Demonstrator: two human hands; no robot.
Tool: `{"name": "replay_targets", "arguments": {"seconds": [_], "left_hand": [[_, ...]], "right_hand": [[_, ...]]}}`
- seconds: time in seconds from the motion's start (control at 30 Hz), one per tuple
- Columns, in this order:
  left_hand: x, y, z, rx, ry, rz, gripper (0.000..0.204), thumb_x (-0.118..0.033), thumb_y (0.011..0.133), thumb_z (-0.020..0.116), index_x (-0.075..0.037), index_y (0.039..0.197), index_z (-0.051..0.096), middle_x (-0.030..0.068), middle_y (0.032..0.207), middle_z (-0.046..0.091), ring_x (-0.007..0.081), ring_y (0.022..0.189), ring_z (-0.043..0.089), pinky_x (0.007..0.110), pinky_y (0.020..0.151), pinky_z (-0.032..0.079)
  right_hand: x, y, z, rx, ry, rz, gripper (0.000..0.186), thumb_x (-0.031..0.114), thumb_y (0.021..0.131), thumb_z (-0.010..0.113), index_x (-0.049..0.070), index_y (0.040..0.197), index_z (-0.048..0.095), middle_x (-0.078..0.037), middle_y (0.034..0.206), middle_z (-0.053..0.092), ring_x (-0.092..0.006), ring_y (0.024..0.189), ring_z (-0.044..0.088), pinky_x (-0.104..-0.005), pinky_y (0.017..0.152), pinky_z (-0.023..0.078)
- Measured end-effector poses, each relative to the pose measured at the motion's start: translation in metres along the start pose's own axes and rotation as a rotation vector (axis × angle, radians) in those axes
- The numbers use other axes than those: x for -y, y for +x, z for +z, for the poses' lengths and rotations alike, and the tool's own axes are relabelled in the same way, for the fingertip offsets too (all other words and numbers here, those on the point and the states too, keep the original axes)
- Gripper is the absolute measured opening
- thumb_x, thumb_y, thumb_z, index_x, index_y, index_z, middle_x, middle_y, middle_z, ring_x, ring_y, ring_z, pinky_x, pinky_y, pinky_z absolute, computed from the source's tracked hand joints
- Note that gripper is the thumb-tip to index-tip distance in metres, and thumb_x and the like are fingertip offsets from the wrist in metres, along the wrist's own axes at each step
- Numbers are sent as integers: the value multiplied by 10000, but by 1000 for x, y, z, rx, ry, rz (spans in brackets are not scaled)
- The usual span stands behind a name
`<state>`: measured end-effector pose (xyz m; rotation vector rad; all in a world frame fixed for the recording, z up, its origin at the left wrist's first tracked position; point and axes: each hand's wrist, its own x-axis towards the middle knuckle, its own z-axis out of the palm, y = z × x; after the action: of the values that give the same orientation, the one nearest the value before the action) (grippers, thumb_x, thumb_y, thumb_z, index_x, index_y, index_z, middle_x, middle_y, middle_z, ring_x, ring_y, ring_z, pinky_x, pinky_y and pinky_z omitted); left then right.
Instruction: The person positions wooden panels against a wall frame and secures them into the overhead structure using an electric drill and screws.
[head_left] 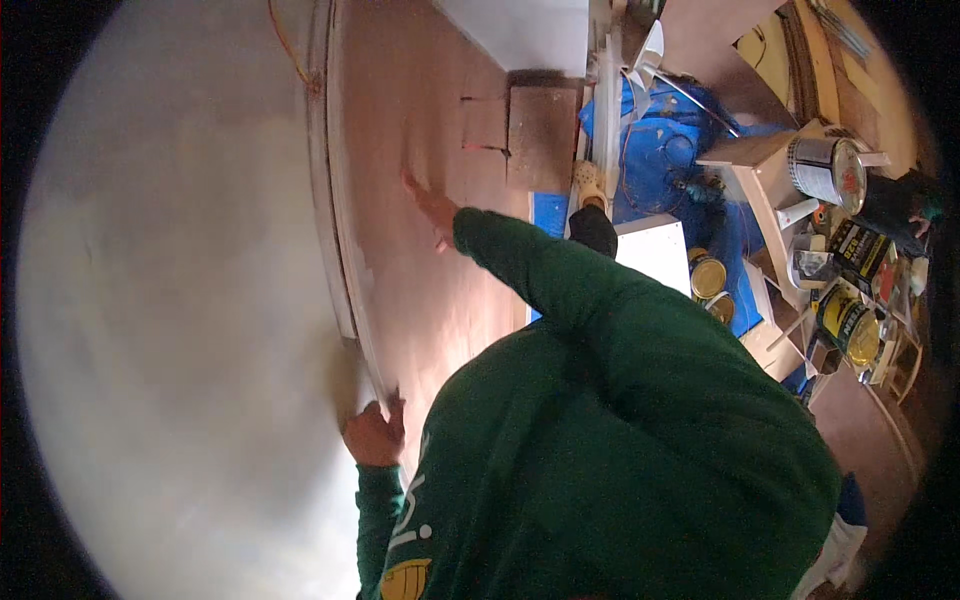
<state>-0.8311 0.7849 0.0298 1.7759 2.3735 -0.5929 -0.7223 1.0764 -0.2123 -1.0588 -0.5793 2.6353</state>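
My left hand (374,437) is at the lower left, beside a long pale trim strip (335,200) that runs between a whitish surface (170,250) and a reddish-brown one (410,90). Its fingers are curled in at the strip's lower stretch, and a dark blur lies just above them. What they hold, if anything, is too unclear to make out. Farther up, my right hand (436,212) reaches across on a green-sleeved arm. Its fingers stretch out along the reddish-brown surface, which they seem to touch, and no object shows in them.
A clog-shod foot (590,182) stands beside blue sheeting (665,150). A white box (650,255) and gold-lidded tins (708,278) are near it. At the right, a large can (825,172), a yellow-and-black tin (848,322) and several tools crowd together. A brown block-like shape (545,130) is at upper middle.
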Motion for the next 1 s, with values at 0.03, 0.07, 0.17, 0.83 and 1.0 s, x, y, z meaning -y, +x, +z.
{"name": "replay_targets", "arguments": {"seconds": [0.03,0.07,0.17,0.83,1.0], "left_hand": [[-6,2,-6,34,-19,-23,545,-553,850,659,-75,608,560,188,520,550,418,497,578,513,487,457],[-15,-3,-14,63,-72,-92,552,-547,847,663,-72,591,547,190,524,554,405,489,580,507,485,455],[-28,-9,-39,187,-91,-171,533,-516,847,666,-53,608,556,198,533,565,415,513,592,510,511,472],[-73,56,-93,-266,-283,3,335,-242,842,735,1,1067,686,212,1093,686,375,1032,659,447,897,523],[-74,125,-24,-413,-151,305,690,-59,828,670,24,1456,395,255,1546,329,457,1417,324,551,1159,279]], "right_hand": [[6,4,-3,-19,25,2,1191,926,741,394,218,1593,-42,-129,1659,-13,-440,1500,33,-762,1081,171],[9,-13,9,-25,69,55,1191,922,745,399,219,1591,-57,-122,1661,-6,-438,1500,41,-765,1076,171],[17,-9,5,-56,98,45,1195,916,751,405,218,1585,-91,-112,1662,-7,-434,1500,48,-769,1071,171],[5,9,8,-138,4,-85,1302,912,725,459,125,1565,-149,-132,1657,-43,-392,1514,32,-742,1097,162],[26,-29,8,83,-130,-20,1258,928,733,405,128,1585,-60,-121,1660,-62,-388,1516,16,-749,1087,148]]}}
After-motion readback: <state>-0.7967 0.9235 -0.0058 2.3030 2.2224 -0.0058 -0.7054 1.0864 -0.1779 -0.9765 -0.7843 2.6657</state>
